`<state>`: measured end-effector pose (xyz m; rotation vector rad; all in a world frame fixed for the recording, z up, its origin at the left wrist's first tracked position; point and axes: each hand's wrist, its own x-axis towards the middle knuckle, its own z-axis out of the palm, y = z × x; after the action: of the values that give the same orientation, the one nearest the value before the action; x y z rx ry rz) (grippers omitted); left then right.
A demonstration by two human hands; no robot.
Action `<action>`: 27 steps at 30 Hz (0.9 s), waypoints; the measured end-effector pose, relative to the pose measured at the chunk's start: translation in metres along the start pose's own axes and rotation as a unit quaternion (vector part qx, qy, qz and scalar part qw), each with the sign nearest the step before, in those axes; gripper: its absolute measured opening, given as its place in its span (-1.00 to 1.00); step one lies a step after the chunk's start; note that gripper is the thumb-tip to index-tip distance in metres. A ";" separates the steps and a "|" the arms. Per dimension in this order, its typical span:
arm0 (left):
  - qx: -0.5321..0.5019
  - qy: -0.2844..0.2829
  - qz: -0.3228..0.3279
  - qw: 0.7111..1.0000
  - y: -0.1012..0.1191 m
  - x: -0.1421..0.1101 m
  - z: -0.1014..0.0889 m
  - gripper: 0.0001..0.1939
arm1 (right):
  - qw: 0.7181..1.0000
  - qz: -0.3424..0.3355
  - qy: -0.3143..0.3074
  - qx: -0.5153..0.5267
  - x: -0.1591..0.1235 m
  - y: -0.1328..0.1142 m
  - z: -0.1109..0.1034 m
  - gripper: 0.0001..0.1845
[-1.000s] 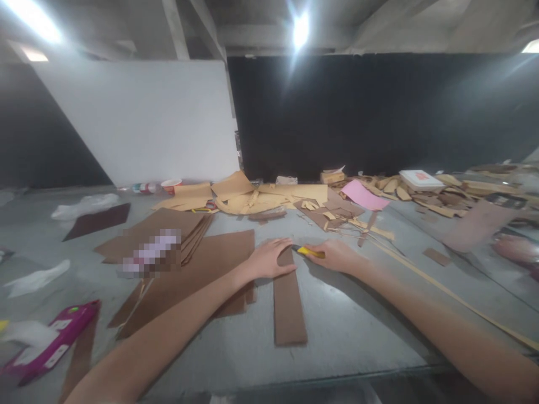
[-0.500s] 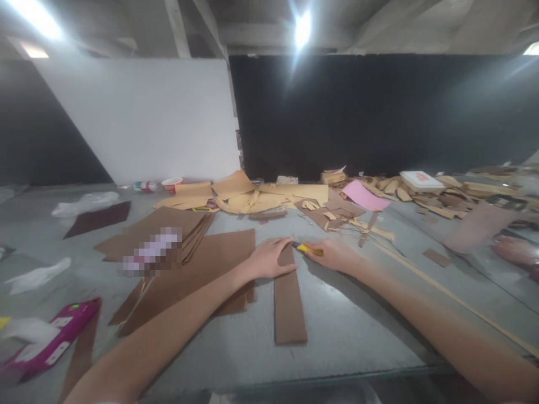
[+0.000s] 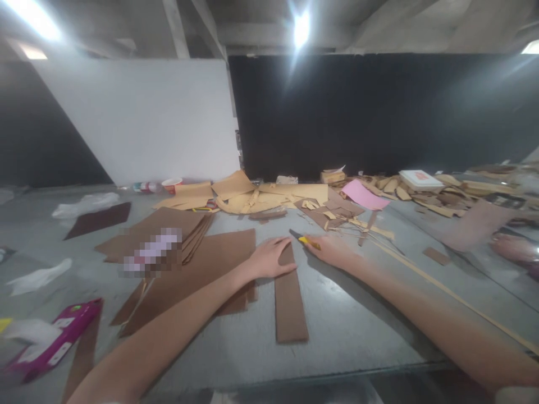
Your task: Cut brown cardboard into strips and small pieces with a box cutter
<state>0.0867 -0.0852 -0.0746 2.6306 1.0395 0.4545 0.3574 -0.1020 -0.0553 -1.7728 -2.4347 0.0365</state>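
Note:
My left hand (image 3: 272,258) rests on a narrow brown cardboard strip (image 3: 291,314), thumb and fingers spread apart across its far part. The strip lies flat on the grey table, its near end pointing toward me. Just to the right, my right hand (image 3: 332,250) is closed around a yellow-handled utility knife (image 3: 310,243). Its dark blade points left and away from me, close to the strip's far end. Left of my left hand lies a large brown sheet (image 3: 210,255), partly hidden under my forearm.
Stacked brown sheets (image 3: 147,221) lie at left behind a blurred patch. A magenta object (image 3: 63,336) is at near left. Yellowish scraps (image 3: 269,196), a pink sheet (image 3: 364,194) and a white box (image 3: 421,180) line the back. A long thin strip (image 3: 446,297) runs along the right.
My right hand has shifted slightly with the utility knife, whose blade now stands out farther beyond the strip's far end. My left hand remains on the strip.

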 end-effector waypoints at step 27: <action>-0.006 0.016 -0.065 0.998 -0.003 0.001 0.007 0.27 | 0.984 -0.038 0.132 -0.114 0.065 -0.029 0.022 -0.56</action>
<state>0.0887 -0.0836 -0.0821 2.5347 1.2051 0.4722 0.3077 -0.0483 -0.0681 -1.6394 -2.3862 -0.4728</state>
